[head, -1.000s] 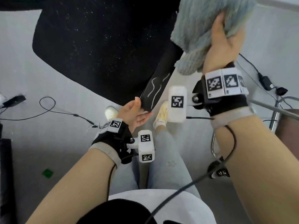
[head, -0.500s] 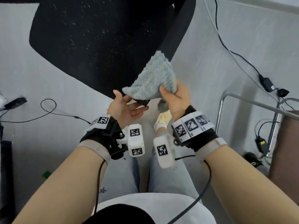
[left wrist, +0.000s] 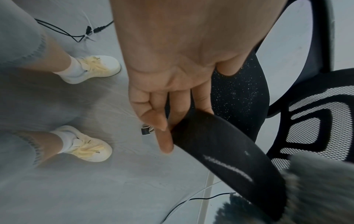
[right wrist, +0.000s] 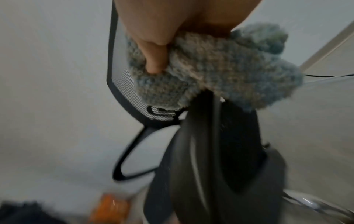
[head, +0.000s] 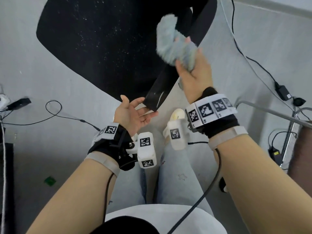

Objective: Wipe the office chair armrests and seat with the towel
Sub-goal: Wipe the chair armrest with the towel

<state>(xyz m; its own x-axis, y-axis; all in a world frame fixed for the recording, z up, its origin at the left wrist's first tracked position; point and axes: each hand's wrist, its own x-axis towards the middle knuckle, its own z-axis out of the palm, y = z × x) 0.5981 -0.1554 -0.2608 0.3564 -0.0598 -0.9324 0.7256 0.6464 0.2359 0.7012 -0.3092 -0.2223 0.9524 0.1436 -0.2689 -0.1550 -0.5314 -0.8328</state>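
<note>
A black office chair stands before me, its speckled seat (head: 104, 48) at upper left in the head view. Its right armrest (head: 162, 88) runs from near me up to the backrest. My right hand (head: 189, 65) grips a bunched grey-blue towel (head: 168, 41) and presses it on the armrest's middle to far part. In the right wrist view the towel (right wrist: 220, 68) sits on top of the armrest (right wrist: 210, 151). My left hand (head: 143, 108) is palm up with straight fingers (left wrist: 164, 141) touching the underside of the armrest's near end (left wrist: 229, 159).
Grey floor all around. Thin cables (head: 54, 114) lie at left, a cable with a power adapter (head: 282, 92) at right. A metal tube frame (head: 270, 112) stands at right. My shoes (head: 177, 114) are just below the armrest end. The mesh backrest (left wrist: 316, 128) rises behind.
My right hand has carried the towel from the armrest's near end away from me along it. The left hand stays at the near end, no longer touching the towel.
</note>
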